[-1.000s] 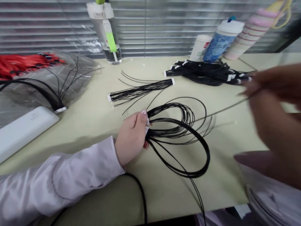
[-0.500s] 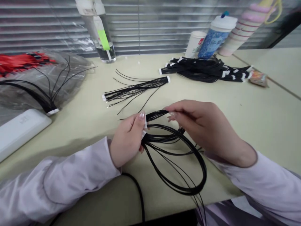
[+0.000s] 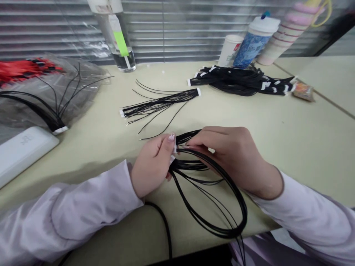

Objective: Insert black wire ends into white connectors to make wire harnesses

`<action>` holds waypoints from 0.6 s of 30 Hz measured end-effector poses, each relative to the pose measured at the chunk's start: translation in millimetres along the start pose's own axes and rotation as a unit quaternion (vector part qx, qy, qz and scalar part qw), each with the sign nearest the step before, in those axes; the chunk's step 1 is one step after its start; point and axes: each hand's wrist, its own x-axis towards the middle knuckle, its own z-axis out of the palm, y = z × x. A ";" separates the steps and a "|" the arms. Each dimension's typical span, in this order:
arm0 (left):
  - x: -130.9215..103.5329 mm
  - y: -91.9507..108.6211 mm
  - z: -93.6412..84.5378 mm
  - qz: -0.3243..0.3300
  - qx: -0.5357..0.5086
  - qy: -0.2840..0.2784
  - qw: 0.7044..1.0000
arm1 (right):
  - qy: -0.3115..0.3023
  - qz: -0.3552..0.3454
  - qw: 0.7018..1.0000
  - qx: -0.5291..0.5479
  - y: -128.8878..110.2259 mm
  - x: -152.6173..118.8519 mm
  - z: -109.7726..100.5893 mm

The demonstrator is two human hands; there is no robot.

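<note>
We see black wires (image 3: 244, 211) with white plugs (image 3: 174, 147), lilac sleeves (image 3: 97, 195), a pale yellow-green tabletop (image 3: 299, 147), a blue mottled cup (image 3: 251, 46) with a white lid (image 3: 264, 25), and a cream-and-pink bottle (image 3: 285, 38) ringed by red stripes.

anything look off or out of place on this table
No spill shows. The wire bundle lying on the table looks untidy: several of its strands splay out with free ends. Thin wires from the held cable loops also trail over the near edge. A small packet sits by the black cable pile, odd among wiring.
</note>
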 end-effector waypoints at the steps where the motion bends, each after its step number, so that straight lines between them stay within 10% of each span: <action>1: 0.0 0.2 0.1 0.001 0.004 -0.002 1.000 | -0.003 -0.005 1.000 -0.009 -0.3 0.0 0.1; 18: 4.1 0.3 0.9 -0.054 -0.025 0.020 0.998 | 0.018 -0.039 0.985 -0.169 -3.6 -0.4 -10.9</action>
